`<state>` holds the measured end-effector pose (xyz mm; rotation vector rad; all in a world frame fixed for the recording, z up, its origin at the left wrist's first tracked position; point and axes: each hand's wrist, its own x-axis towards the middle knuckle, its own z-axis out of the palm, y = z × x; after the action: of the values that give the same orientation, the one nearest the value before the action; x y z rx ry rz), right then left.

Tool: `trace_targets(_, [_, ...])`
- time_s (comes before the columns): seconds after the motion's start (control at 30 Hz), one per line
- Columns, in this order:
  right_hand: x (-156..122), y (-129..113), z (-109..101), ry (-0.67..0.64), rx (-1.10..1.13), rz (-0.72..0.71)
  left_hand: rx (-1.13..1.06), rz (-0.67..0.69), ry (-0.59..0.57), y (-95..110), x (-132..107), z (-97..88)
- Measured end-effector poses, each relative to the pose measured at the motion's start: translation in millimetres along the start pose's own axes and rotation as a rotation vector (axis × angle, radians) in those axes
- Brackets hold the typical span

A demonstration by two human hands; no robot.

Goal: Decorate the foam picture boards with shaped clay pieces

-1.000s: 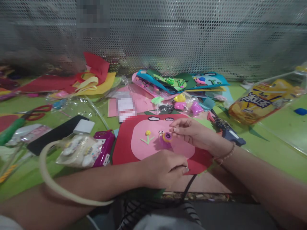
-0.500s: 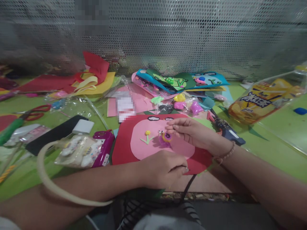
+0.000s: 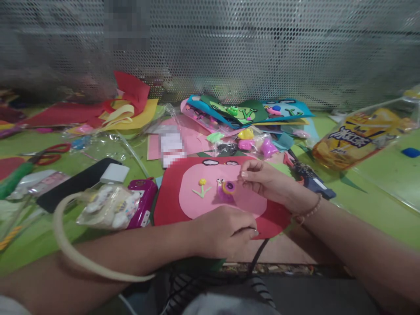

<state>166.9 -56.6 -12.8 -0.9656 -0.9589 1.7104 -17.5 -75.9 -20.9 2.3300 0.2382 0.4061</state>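
A clay snail (image 3: 227,189) with a purple and yellow shell and two small eye stalks sits on a pink paper oval (image 3: 193,206), which lies on red paper (image 3: 167,199). To its left is a clay flower (image 3: 202,187) with a yellow head and green leaves. My right hand (image 3: 267,181) hovers just right of the snail, thumb and forefinger pinched; anything between them is too small to make out. Across the lower edge of the red paper rests my left hand (image 3: 226,232), fingers curled under, and whatever is inside is hidden.
Bagged clay lumps (image 3: 246,143) and a stack of decorated paper cards (image 3: 249,111) lie behind. On the left are a purple box (image 3: 144,201), a black phone-like slab (image 3: 78,186), red-handled scissors (image 3: 54,153) and a cream band (image 3: 61,232). An iced-tea bottle (image 3: 357,135) lies at right.
My right hand's fingertips have drawn slightly right, away from the snail, and the forefinger has curled in toward the thumb. My left hand stays in place.
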Motion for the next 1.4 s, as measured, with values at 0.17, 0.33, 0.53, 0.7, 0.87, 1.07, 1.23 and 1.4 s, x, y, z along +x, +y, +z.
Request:
trace_targets(0.17, [-0.2,-0.6,-1.3,-0.055,0.009,0.016,-0.020,-0.006,0.012,1.5,0.4,0.2])
trace_targets(0.33, [0.3,-1.8,-0.9,-0.086,0.002,0.040,-0.008,0.000,0.001,1.5,0.6,-0.3])
trace_targets(0.53, [1.0,-1.3,1.1,-0.022,0.048,0.024,-0.012,0.026,0.002,-0.6,0.7,0.4])
trace_targets(0.7, [0.2,-0.3,0.5,-0.011,0.044,-0.027,0.000,0.020,-0.005,-1.0,0.7,0.1])
trace_targets(0.87, [-1.2,-1.4,1.6,-0.028,0.035,-0.032,0.008,0.020,-0.016,-1.3,0.9,0.6])
trace_targets(1.07, [-1.5,-2.9,5.7,-0.095,0.016,0.042,-0.003,0.021,-0.011,-1.1,0.2,1.0])
trace_targets(1.23, [-1.0,-1.8,5.5,-0.104,0.002,0.020,0.009,0.017,-0.018,-2.0,0.2,1.6])
trace_targets(1.4, [-1.0,-0.3,3.9,-0.055,-0.003,-0.043,0.016,0.026,-0.017,-1.7,0.9,1.4])
